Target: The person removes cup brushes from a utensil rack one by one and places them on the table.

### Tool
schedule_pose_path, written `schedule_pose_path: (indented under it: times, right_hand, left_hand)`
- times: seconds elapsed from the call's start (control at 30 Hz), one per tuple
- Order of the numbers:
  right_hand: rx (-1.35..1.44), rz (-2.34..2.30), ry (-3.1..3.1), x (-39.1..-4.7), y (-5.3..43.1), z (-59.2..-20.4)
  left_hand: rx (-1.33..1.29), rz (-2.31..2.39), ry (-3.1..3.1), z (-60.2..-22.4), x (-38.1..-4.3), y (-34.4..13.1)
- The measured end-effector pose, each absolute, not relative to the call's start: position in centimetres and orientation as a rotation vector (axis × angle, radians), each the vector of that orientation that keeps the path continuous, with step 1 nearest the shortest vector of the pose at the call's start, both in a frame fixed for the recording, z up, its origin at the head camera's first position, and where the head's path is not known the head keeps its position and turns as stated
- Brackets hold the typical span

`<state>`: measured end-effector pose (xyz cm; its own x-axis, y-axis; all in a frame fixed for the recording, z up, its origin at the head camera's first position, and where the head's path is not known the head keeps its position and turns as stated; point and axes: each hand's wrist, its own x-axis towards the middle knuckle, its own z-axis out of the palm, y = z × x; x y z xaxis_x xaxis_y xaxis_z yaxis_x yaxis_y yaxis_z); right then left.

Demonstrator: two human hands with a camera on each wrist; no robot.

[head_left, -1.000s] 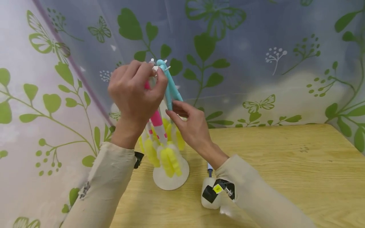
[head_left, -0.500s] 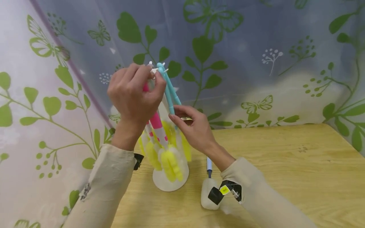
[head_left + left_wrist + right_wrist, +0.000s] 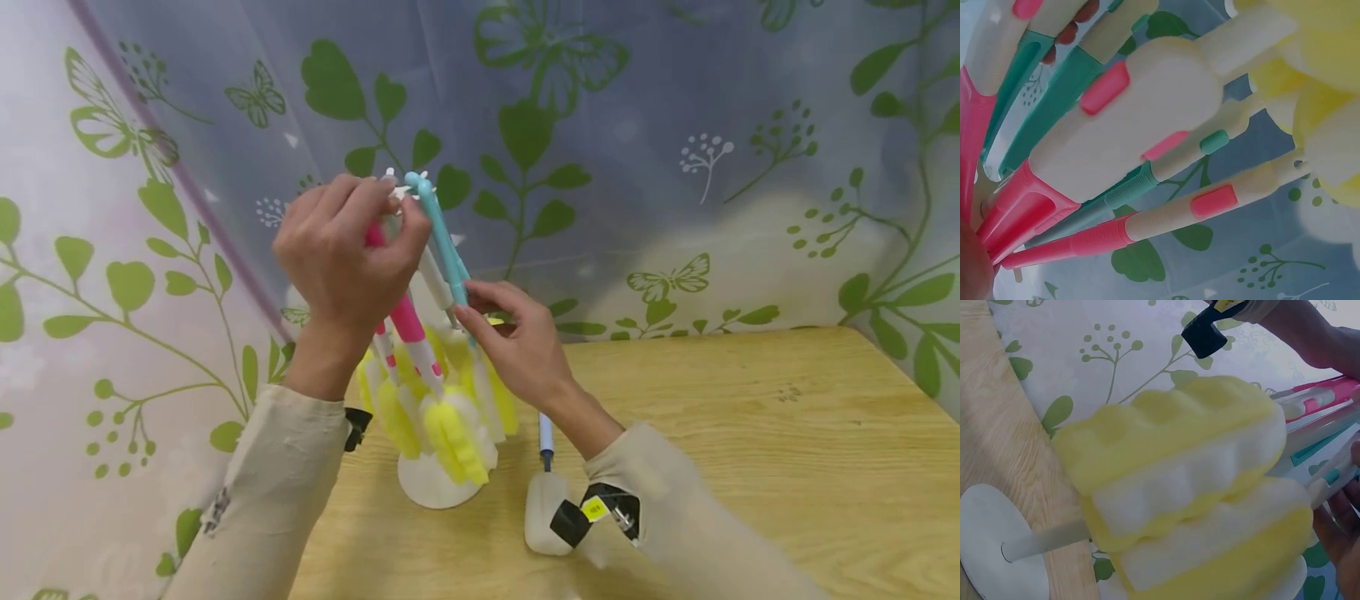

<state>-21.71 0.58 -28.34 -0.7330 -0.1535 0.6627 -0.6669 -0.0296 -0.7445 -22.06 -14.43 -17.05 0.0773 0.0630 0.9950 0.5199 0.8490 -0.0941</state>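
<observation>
In the head view, several sponge brushes with pink or teal handles and yellow-and-white sponge heads hang from a white stand with a round base. My left hand holds the top of this stand, its fingertips partly hidden beside the white hooks. Lower and to the right, my right hand pinches a teal-handled sponge brush near the bottom of its handle. That handle's top end is at the hooks. In the left wrist view, pink handles converge beside my left hand.
A loose brush with a blue handle and white sponge head lies on the wooden table, just left of my right wrist. Behind and to the left hangs a leaf-and-butterfly patterned curtain.
My right hand has moved slightly right and down, still pinching the teal handle. The hanging brushes have shifted a little around the stand. My left hand has stayed at the top.
</observation>
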Motion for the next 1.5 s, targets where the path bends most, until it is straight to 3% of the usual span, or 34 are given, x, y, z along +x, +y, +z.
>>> schedule_pose_path:
  times: [0.67,0.93,1.5]
  right_hand:
    - [0.914,1.857,-1.781,-21.6,2.7,-27.6]
    - [0.799,1.881,-1.804,-22.0,5.5,-27.8]
    - [0.202,1.938,-2.362,-23.2,12.5,-36.0]
  left_hand:
    - [-0.457,-0.378,-1.472,-17.6,-22.1,-14.3]
    - [-0.452,-0.409,-1.425,-17.5,-22.5,-13.9]
    - [-0.409,-0.433,-1.428,-17.6,-22.8,-13.7]
